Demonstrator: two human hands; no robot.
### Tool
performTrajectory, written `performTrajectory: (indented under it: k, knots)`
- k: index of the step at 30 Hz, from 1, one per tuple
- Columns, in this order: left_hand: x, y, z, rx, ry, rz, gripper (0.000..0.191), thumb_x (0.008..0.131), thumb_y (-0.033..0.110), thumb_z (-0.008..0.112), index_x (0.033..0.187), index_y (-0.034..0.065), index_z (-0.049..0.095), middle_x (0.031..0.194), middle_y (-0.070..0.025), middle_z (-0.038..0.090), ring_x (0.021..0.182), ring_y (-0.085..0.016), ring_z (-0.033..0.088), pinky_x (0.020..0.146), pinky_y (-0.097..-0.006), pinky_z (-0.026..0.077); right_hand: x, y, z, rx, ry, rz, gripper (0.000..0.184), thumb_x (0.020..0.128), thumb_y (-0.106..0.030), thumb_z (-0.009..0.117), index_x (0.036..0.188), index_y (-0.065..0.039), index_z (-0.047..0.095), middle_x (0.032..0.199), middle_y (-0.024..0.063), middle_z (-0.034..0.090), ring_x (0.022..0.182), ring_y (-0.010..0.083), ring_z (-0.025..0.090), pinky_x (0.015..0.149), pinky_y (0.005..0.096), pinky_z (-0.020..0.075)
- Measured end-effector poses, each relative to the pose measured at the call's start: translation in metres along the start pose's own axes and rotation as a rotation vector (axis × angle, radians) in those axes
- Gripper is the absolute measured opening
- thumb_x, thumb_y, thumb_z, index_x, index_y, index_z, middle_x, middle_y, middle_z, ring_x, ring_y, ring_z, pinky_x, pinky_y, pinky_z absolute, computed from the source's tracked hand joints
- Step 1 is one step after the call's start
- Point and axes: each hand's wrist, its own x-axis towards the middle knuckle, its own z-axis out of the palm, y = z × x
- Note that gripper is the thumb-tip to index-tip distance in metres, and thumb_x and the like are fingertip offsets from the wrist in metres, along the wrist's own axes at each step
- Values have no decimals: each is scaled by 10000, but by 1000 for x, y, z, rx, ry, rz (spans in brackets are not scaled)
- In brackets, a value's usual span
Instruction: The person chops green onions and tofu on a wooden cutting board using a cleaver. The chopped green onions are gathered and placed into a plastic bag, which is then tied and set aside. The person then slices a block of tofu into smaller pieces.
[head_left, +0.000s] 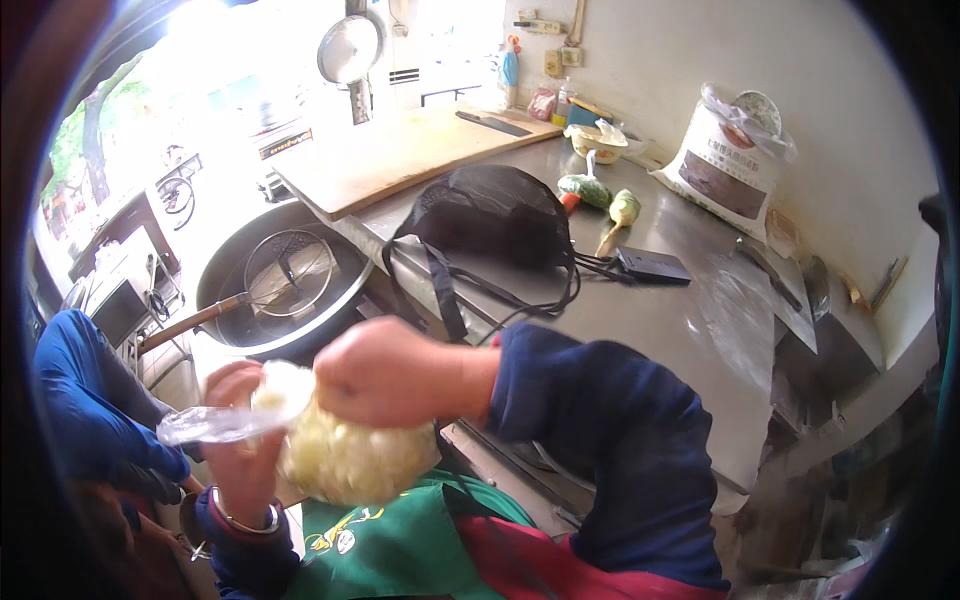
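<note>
A clear plastic bag full of pale yellow pieces (352, 459) hangs in front of my green apron (397, 544). My right hand (394, 375) is closed on the upper part of the bag. On the other side my left hand (244, 442), with a bangle at its wrist, grips the bag's gathered neck, and a loose end of clear plastic (214, 425) sticks out to the left. The hands and the bag are somewhat blurred. What the pieces are, I cannot tell for certain.
A large wok (217, 330) holds a wire skimmer (289, 274). On the metal table (637, 330) lie a black bag (491, 210), vegetables (589, 191), a power bank or phone (652, 265) and a knife (772, 274). Another knife (495, 124) rests on a wooden board (420, 150). Someone's blue-clothed leg (97, 405) is at left.
</note>
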Motion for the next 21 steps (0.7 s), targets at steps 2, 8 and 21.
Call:
performTrajectory:
  k: [2, 8, 21]
  knots:
    - [3, -10, -13, 11, 89, 76, 328, 891, 153, 597, 1169, -16, 558, 1223, -161, 543, 1138, -265, 524, 1019, -355, 380, -9, 23, -33, 131, 202, 20, 179, 817, -206, 631, 764, -40, 673, 718, 169, 636, 661, 321, 634, 611, 380, 498]
    - [-35, -62, -26, -113, 13, -360, 200, 988, 134, 501, 1140, 16, 555, 1087, -72, 565, 1036, -159, 530, 960, -288, 400, -70, 97, -170, 135, 819, 335, 168, 899, -158, 605, 915, -16, 695, 794, 29, 673, 716, 88, 596, 654, 265, 498]
    - [-140, -128, -48, -218, 171, -856, 180, 970, 218, 567, 1098, 92, 566, 954, 21, 568, 839, -60, 539, 761, -205, 425, -277, 302, -285, -460, 1159, 727, 247, 899, -191, 616, 1018, 25, 629, 859, 97, 690, 767, 184, 650, 696, 308, 500]
